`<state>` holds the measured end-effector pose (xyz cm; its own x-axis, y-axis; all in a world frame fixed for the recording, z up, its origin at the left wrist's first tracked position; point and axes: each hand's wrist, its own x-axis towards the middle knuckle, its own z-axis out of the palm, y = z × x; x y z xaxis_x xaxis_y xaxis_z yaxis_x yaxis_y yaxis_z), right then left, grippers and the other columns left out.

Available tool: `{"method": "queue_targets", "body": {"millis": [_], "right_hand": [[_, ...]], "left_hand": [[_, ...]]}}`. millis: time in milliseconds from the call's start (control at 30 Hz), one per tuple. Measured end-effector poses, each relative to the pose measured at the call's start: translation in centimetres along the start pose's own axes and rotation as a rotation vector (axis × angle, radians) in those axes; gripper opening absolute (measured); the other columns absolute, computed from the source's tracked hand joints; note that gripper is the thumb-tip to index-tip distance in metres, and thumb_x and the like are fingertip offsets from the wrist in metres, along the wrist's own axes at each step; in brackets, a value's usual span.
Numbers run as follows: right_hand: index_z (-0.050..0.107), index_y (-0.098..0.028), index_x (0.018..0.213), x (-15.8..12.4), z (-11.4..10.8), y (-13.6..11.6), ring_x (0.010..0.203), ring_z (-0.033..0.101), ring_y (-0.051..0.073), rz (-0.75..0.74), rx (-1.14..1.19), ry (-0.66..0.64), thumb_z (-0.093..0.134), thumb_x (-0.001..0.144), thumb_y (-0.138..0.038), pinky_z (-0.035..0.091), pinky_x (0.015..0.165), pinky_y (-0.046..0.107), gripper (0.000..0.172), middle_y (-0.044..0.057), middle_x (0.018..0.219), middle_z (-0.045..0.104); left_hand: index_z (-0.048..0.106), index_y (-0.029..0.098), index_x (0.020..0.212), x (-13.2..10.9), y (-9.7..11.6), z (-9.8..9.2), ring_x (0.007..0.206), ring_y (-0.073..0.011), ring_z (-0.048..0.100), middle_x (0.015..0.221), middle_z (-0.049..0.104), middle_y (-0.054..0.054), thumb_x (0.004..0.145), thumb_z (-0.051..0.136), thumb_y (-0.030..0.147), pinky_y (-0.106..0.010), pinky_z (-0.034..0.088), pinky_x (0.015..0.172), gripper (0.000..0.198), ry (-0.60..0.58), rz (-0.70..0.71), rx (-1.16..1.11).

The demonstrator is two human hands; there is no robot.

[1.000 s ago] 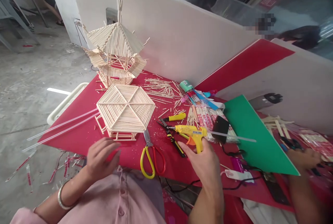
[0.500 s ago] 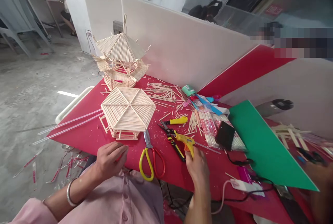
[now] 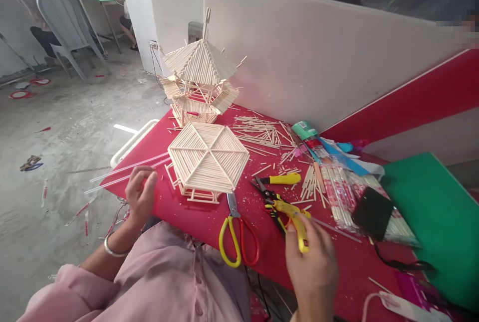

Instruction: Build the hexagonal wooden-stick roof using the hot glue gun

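My right hand (image 3: 314,257) grips the handle of a yellow glue gun (image 3: 287,208), its nozzle end over the pliers (image 3: 277,220). My left hand (image 3: 140,192) is raised with curled fingers at the table's left edge, beside two clear glue sticks (image 3: 108,174); whether anything is in its fingers is hidden. Between the hands stands a small hexagonal stick model (image 3: 196,162) with a flat top of thin wooden sticks. Scissors (image 3: 234,217) with one yellow and one red handle lie in front of it. Behind rises a tiered stick pavilion (image 3: 200,70) with a pointed roof.
Loose sticks (image 3: 258,130) and a yellow-handled tool (image 3: 284,178) lie on the red table (image 3: 160,212). Bagged sticks (image 3: 337,195), a black phone-like slab (image 3: 373,212) and a green board (image 3: 437,212) are at right. A pale partition (image 3: 299,63) runs behind. People and a chair (image 3: 69,23) are beyond.
My left hand has gone from in front of the small model to its left, by the glue sticks. My right hand still holds the glue gun. The view has swung left.
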<state>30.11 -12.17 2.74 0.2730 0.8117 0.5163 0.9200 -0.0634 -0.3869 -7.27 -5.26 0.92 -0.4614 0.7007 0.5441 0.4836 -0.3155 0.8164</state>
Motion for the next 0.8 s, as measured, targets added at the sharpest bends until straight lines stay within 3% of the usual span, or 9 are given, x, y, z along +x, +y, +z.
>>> {"method": "queue_targets", "body": {"millis": [67, 167, 300, 467, 800], "right_hand": [[0.070, -0.018, 0.123, -0.1, 0.2, -3.3, 0.111, 0.067, 0.028, -0.057, 0.215, -0.187, 0.052, 0.097, -0.047, 0.056, 0.095, 0.041, 0.043, 0.013, 0.123, 0.070], [0.066, -0.022, 0.132, -0.4, 1.5, -7.3, 0.120, 0.066, 0.023, -0.061, 0.417, -0.433, 0.052, 0.099, -0.044, 0.056, 0.099, 0.036, 0.042, 0.009, 0.129, 0.069], [0.063, -0.018, 0.136, -0.4, 3.8, -9.6, 0.131, 0.059, 0.026, -0.058, 0.449, -0.404, 0.051, 0.098, -0.043, 0.051, 0.110, 0.042, 0.047, 0.013, 0.139, 0.062], [0.063, -0.018, 0.134, 0.3, 4.5, -10.5, 0.134, 0.056, 0.029, -0.049, 0.434, -0.415, 0.053, 0.097, -0.042, 0.050, 0.112, 0.045, 0.046, 0.015, 0.141, 0.060], [0.060, -0.018, 0.135, 3.9, 5.5, -10.3, 0.130, 0.059, 0.028, 0.007, 0.542, -0.463, 0.056, 0.094, -0.042, 0.048, 0.113, 0.046, 0.048, 0.015, 0.136, 0.064]], "left_hand": [[0.066, 0.020, 0.081, 1.7, -0.6, 0.8, 0.094, -0.0195, 0.064, 0.094, 0.068, -0.004, 0.094, 0.058, 0.039, -0.032, 0.051, 0.087, 0.025, 0.015, -0.142, -0.076], [0.072, 0.020, 0.097, 3.7, -1.3, 2.4, 0.101, -0.0222, 0.067, 0.104, 0.072, -0.007, 0.096, 0.051, 0.050, -0.035, 0.052, 0.094, 0.036, -0.148, -0.378, -0.264], [0.072, 0.018, 0.105, 4.2, -1.7, 4.2, 0.098, -0.0264, 0.071, 0.103, 0.075, -0.011, 0.094, 0.052, 0.061, -0.042, 0.055, 0.094, 0.049, -0.282, -0.549, -0.503], [0.069, 0.019, 0.118, 2.8, -1.8, 4.4, 0.106, -0.0284, 0.070, 0.114, 0.074, -0.013, 0.094, 0.051, 0.063, -0.044, 0.054, 0.099, 0.054, -0.346, -0.588, -0.586], [0.069, 0.018, 0.123, 0.0, 0.7, 2.6, 0.118, -0.0299, 0.065, 0.124, 0.073, -0.011, 0.093, 0.053, 0.064, -0.042, 0.051, 0.103, 0.057, -0.315, -0.472, -0.312]]}}
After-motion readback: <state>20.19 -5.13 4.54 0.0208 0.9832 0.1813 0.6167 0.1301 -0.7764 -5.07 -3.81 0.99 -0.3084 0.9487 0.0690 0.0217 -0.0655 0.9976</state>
